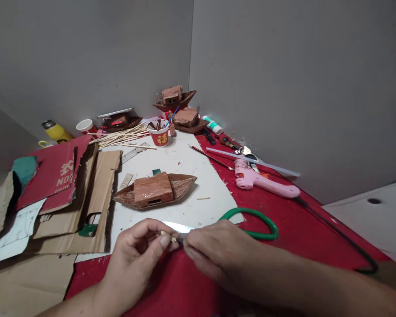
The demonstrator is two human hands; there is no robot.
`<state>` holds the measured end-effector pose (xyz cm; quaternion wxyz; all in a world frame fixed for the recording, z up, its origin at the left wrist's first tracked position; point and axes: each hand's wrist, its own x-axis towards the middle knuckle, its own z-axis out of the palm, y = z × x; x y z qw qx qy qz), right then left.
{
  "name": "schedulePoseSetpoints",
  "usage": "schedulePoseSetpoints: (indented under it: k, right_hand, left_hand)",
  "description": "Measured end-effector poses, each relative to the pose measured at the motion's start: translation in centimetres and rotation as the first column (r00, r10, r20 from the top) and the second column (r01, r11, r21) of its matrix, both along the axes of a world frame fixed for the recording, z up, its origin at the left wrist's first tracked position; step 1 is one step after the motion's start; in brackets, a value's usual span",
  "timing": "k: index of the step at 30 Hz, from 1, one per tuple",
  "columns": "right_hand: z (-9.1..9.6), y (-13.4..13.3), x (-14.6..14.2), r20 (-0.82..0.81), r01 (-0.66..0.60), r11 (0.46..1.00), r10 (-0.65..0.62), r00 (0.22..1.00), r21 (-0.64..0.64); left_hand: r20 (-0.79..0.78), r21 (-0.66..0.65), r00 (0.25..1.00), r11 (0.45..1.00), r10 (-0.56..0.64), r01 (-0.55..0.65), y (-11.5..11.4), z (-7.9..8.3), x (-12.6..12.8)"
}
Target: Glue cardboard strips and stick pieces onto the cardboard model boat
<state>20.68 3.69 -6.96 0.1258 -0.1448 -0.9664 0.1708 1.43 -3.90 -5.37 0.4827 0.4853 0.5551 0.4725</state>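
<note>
My left hand (138, 253) pinches short pale wooden stick pieces (167, 234) between thumb and fingertips. My right hand (218, 248) is closed on a small dark metal blade (181, 237), whose tip meets the sticks; its handle is hidden in my fist. Behind my hands lie scissors with green handles (267, 231), their bright blade showing between my hands. Just beyond sits a brown model boat (153, 189) with a curved, glossy cabin roof. A short cut stick (203, 198) lies to the right of the boat.
Cardboard sheets (102, 189) pile up on the left. A pink glue gun (267, 182) with a black cord rests on the right. Farther back are a red paper cup (159, 134), thin wooden sticks (125, 134), a steel ruler (135, 152) and more model boats (174, 97) against grey walls.
</note>
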Motion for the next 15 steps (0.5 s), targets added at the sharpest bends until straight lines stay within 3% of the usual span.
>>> schedulePoseSetpoints:
  k: [3,6,8,12,15]
  right_hand:
    - [0.7,0.1,0.1,0.004,0.047,0.996,-0.047,0.999,-0.076]
    - [1.7,0.4,0.1,0.114,0.011,0.977,0.014,0.993,-0.213]
    - [2.1,0.8,0.2,0.142,-0.066,0.965,0.105,0.984,-0.255]
    - [2.0,1.2,0.4,0.065,-0.185,0.953,0.206,0.976,-0.241]
    - [1.3,0.7,0.6,0.026,-0.112,0.977,0.119,0.993,-0.183]
  left_hand:
    - [-0.221,0.197,0.972,0.980,0.085,-0.041,0.3,-0.2,-0.8]
    - [-0.456,0.466,0.863,0.885,0.217,0.024,0.9,-0.4,-1.9]
    - [-0.538,0.568,0.792,0.818,0.288,0.088,1.3,-0.5,-2.6]
    - [-0.619,0.631,0.677,0.766,0.399,0.125,1.7,-0.5,-3.4]
    - [-0.639,0.580,0.637,0.814,0.431,0.031,1.5,-0.9,-3.7]
